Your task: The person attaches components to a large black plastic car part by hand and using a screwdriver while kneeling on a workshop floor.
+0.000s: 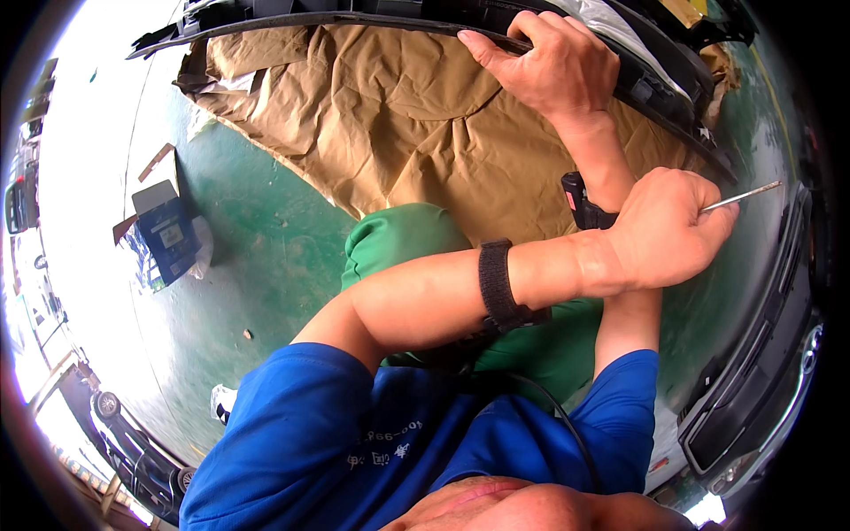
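My left hand (pixel 673 232) is crossed over my right forearm and closed in a fist around a slim screwdriver (pixel 753 192). The screwdriver's metal shaft points out to the right; the handle is hidden in the fist. My right hand (pixel 567 66) reaches forward to a long black plastic car part (pixel 354 18), which looks like a bumper. Its fingers curl over the near edge, with the thumb stretched along the rim to the left. Beneath the part lies crumpled brown wrapping paper (pixel 425 124).
Green floor (pixel 274 239) surrounds the paper. On the left stands an open blue cardboard box (pixel 166 234) with plastic beside it. A car's dark front end (pixel 753 354) is close on the right. Another dark vehicle (pixel 133 451) shows at the lower left.
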Action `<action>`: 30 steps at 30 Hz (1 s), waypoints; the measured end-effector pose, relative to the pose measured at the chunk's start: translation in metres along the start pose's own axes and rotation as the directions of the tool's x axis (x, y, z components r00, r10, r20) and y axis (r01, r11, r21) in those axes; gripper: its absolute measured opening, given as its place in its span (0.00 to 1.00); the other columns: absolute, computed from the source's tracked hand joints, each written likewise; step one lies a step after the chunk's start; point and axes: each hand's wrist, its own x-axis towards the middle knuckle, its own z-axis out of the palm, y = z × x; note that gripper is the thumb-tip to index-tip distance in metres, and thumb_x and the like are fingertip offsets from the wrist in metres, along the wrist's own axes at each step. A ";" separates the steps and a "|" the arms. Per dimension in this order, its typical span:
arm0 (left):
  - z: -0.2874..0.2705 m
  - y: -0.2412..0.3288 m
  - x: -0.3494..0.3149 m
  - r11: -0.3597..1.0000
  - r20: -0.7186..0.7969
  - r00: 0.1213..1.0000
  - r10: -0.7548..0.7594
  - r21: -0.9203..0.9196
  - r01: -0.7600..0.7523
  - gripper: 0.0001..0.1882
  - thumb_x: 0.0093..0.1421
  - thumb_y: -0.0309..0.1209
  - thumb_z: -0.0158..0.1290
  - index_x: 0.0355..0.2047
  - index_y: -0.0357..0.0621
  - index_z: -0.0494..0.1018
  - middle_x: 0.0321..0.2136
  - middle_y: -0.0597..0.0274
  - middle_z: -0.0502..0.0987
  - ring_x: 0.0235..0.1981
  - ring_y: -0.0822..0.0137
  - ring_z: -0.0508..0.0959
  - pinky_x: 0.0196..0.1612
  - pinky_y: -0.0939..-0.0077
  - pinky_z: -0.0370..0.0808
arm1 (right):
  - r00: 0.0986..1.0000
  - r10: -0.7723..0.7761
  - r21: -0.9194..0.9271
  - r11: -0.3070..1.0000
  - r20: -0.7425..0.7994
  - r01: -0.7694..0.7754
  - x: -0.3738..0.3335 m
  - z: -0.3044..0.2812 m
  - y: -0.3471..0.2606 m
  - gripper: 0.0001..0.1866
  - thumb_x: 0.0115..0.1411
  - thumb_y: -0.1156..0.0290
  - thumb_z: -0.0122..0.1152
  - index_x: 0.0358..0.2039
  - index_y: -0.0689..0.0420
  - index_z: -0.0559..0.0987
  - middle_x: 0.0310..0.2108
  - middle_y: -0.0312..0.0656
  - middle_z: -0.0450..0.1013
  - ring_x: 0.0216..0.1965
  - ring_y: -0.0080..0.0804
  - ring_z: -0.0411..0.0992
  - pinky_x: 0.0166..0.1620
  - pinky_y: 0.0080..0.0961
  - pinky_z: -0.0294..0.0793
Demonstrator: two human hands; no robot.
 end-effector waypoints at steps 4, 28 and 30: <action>0.002 -0.003 -0.002 0.999 -0.026 0.999 0.033 -0.007 -0.033 0.21 0.61 0.33 0.53 0.13 0.35 0.66 0.10 0.54 0.64 0.12 0.62 0.64 0.19 0.64 0.63 | 0.993 0.031 0.002 1.000 0.113 -0.031 0.002 -0.006 -0.004 0.28 0.47 0.37 0.68 0.15 0.50 0.76 0.16 0.33 0.71 0.22 0.35 0.74 0.21 0.32 0.70; 0.000 0.006 -0.009 0.998 -0.026 1.000 0.008 0.056 -0.006 0.19 0.58 0.33 0.53 0.13 0.35 0.68 0.14 0.46 0.70 0.18 0.45 0.72 0.24 0.55 0.68 | 0.886 -0.124 0.106 0.991 0.448 0.085 -0.006 -0.029 -0.010 0.10 0.54 0.73 0.62 0.36 0.51 0.72 0.33 0.37 0.69 0.39 0.40 0.72 0.36 0.38 0.75; 0.002 0.004 -0.009 0.997 -0.029 0.999 0.046 0.064 -0.044 0.18 0.57 0.33 0.53 0.14 0.35 0.69 0.14 0.46 0.70 0.18 0.45 0.72 0.24 0.55 0.68 | 0.846 -0.181 0.130 0.983 0.502 0.133 -0.020 -0.030 -0.010 0.12 0.52 0.74 0.62 0.36 0.51 0.70 0.33 0.37 0.68 0.39 0.39 0.72 0.36 0.38 0.76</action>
